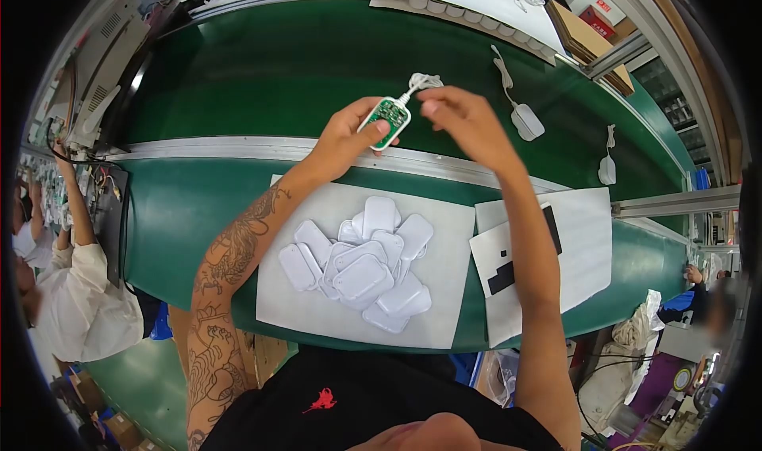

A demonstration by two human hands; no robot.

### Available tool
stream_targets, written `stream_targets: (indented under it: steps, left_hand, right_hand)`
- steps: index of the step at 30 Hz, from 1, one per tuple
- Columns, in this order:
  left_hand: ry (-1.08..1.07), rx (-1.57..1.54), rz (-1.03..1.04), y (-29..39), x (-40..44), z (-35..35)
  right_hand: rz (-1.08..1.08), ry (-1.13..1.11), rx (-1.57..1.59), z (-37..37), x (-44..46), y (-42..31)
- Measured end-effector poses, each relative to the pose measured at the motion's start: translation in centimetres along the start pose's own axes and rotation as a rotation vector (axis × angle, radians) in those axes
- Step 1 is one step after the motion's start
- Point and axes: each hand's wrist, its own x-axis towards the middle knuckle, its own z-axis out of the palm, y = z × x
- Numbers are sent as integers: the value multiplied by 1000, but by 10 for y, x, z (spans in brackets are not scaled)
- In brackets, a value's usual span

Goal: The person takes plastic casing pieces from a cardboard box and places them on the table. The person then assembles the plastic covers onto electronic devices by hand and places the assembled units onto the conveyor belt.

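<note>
My left hand [346, 138] grips a white plastic housing with an exposed green circuit board [387, 122], its thumb lying across the board. A white cable [426, 80] runs from the housing's upper end and is bundled in a coil. Beside that coil is my right hand [464, 122], fingers bent and a little apart, with nothing visible between them. Below the hands, a pile of white plastic covers [363, 276] lies on a white sheet [278, 316].
A metal rail [230, 146] separates the green bench from the dark green belt [238, 70]. Two white cabled units [527, 122] [607, 170] lie on the belt. White sheets with black pieces [583, 253] lie right. A person in a white shirt [91, 308] sits left.
</note>
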Motion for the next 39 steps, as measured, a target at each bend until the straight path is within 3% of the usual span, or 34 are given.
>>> stream_targets:
  steps: [8,20,29,32,35,38,39]
  left_hand:
    - [-7,-22,34,3,-2,7]
    - [50,190,-115,15,-7,10]
    - [16,88,-144,11,-6,4]
    - [87,-29,-78,13,-3,8]
    - [142,-73,-39,5,3,-3]
    - [135,-90,-45,8,1,2]
    - [87,-72,-48,11,0,2]
  right_hand:
    - [-7,26,127,37,-7,-6]
    - [-4,127,-3,48,-11,-5]
    - [2,188,-55,51,-15,-11]
    - [153,109,-579,38,-19,-46]
    - [124,-283,-665,38,-29,-60]
    - [-171,-502,-409,57,-44,-41]
    - [-136,-582,-422,61,-43,-42]
